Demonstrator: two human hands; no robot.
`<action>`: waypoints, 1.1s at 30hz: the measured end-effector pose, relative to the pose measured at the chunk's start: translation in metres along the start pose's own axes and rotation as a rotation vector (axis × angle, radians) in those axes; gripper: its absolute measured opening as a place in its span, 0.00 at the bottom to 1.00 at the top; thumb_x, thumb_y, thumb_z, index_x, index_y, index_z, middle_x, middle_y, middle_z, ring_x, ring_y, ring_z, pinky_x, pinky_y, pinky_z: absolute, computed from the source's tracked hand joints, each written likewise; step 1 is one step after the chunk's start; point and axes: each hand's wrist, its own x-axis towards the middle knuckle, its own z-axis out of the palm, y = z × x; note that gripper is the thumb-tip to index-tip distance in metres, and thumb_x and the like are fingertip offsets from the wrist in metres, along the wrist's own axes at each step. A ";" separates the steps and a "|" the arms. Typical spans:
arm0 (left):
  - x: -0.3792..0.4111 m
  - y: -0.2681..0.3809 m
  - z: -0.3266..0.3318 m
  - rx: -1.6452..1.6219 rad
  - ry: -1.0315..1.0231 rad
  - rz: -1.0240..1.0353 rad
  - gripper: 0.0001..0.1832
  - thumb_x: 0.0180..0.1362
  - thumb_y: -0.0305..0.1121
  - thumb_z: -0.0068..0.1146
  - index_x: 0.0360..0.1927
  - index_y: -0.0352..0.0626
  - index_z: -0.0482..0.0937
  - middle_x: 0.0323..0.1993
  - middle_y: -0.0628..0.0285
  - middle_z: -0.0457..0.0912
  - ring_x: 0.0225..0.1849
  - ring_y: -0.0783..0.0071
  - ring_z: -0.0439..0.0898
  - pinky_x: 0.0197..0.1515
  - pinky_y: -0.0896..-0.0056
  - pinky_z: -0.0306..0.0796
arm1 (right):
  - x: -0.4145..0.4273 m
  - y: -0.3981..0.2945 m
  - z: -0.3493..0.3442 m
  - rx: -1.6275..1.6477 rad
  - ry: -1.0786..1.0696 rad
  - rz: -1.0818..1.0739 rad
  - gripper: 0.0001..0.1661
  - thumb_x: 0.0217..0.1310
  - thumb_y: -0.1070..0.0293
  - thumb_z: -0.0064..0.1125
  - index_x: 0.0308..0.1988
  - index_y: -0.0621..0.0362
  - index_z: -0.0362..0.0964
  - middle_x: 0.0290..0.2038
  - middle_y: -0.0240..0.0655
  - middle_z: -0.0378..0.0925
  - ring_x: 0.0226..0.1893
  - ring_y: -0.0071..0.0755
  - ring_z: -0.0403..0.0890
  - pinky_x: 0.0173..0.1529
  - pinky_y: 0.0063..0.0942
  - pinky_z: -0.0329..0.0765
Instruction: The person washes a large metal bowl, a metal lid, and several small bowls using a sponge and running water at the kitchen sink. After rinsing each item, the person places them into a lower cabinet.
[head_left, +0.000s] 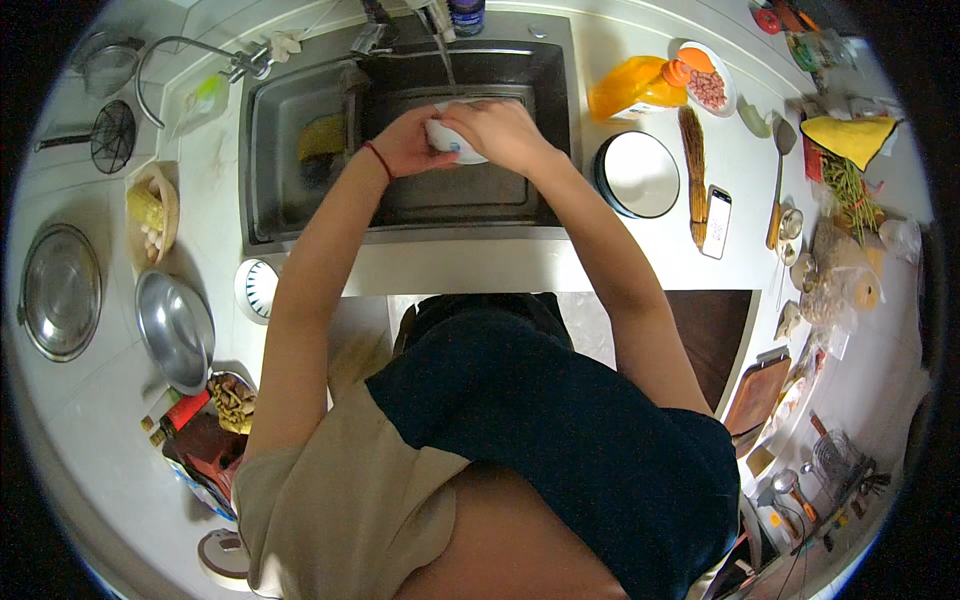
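Over the right basin of the dark sink (457, 202), both of my hands are around a small white bowl (448, 139) with a blue mark. My left hand (409, 144) grips its left side and underside, a red cord on the wrist. Across the top and right of the bowl lies my right hand (499, 131); its fingertips are partly hidden inside or behind the rim. Just beyond the hands, water (448, 67) runs from the faucet (431, 19). A yellowish sponge or cloth (322, 139) sits in the left basin.
Right of the sink stand a white pot (641, 174), an orange detergent bottle (634, 86), a bamboo brush (694, 165) and a phone (718, 223). A plate of diced meat (707, 88) is behind them. At left are a striped bowl (259, 290), a steel basin (174, 326) and a basket (166, 202).
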 end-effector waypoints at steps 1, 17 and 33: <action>0.002 -0.007 0.003 0.022 0.043 0.079 0.29 0.47 0.36 0.50 0.54 0.44 0.56 0.50 0.52 0.62 0.52 0.52 0.64 0.48 0.49 0.67 | -0.009 0.006 0.001 0.042 0.165 -0.069 0.12 0.53 0.61 0.47 0.37 0.55 0.68 0.32 0.42 0.73 0.35 0.46 0.73 0.38 0.36 0.70; -0.022 -0.050 0.009 1.570 0.872 1.064 0.39 0.36 0.22 0.51 0.56 0.59 0.56 0.49 0.45 0.60 0.47 0.50 0.64 0.42 0.60 0.68 | -0.238 0.143 -0.015 0.337 0.200 1.320 0.21 0.51 0.59 0.49 0.41 0.64 0.61 0.15 0.38 0.69 0.08 0.27 0.69 0.09 0.22 0.67; -0.287 -0.094 -0.071 0.119 1.289 0.726 0.22 0.51 0.33 0.48 0.42 0.22 0.62 0.34 0.49 0.73 0.30 0.64 0.75 0.30 0.69 0.74 | -0.233 0.122 -0.035 0.525 0.407 1.192 0.25 0.52 0.68 0.44 0.49 0.66 0.53 0.24 0.40 0.70 0.11 0.24 0.67 0.09 0.18 0.63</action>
